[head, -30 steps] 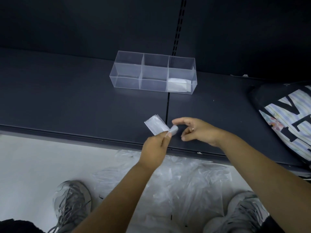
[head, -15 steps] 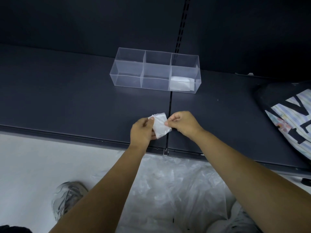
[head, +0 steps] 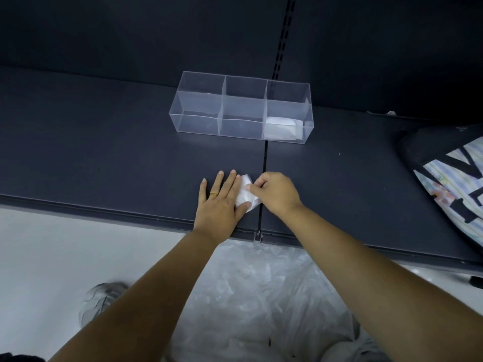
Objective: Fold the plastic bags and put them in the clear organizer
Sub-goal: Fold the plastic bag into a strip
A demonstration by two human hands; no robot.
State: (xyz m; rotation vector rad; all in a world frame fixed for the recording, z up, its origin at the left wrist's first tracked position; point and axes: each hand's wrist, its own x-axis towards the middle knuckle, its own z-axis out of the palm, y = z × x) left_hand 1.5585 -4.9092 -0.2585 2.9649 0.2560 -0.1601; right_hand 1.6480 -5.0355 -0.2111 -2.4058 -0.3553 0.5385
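Observation:
A small folded plastic bag lies on the dark shelf near its front edge. My left hand lies flat with straight fingers, pressing the bag's left side down. My right hand has its fingers curled and pinches the bag's right edge. Farther back stands the clear organizer with three compartments. Its right compartment holds a folded white bag; the other two look empty.
A heap of loose plastic bags lies on the pale floor below the shelf, between my shoes. A black and striped printed bag rests on the shelf at the right. A slotted upright runs up the dark back wall.
The folded bag went from held in the air to lying on the shelf. My left hand opened flat onto it. My right hand stayed pinching its right edge.

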